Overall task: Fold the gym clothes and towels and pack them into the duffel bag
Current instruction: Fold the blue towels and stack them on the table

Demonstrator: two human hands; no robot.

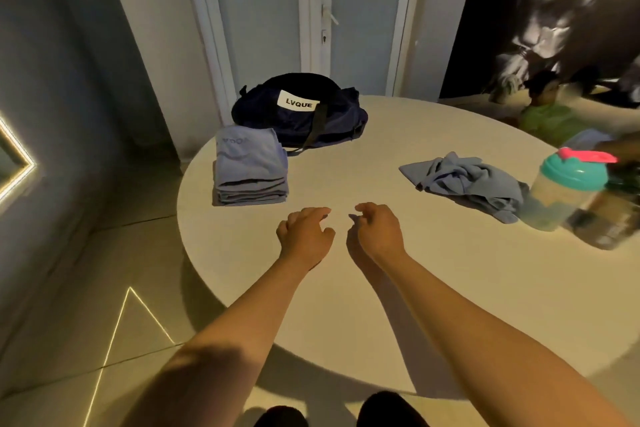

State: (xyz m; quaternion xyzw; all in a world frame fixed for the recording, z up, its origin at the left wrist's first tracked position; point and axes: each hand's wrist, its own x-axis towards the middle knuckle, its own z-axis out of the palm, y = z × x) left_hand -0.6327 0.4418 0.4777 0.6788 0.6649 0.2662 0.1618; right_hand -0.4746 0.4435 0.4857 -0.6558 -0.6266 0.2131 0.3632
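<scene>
The dark navy fabric duffel bag with a white label sits at 12 o'clock on the far edge of the round cream table, slumped and with its strap draped down the front. Whether its zip is open cannot be told from here. Just beside it, at 10 o'clock from the hands, stands a squared stack of folded grey-blue cloths, probably parked close to the bag so it can go in as 1 load. At 2 o'clock, well apart from the stack, lies 1 crumpled grey-blue cloth, unfolded and likely the next piece to work on. The bare tabletop between the 2 piles reads as the folding area, and both hands hang over it. The left hand and right hand are near each other, fingers loosely curled and holding nothing. At 3 o'clock, touching or just beside the crumpled cloth, stands a clear plastic shaker bottle with a teal lid and pink cap, out of the way at the edge.
</scene>
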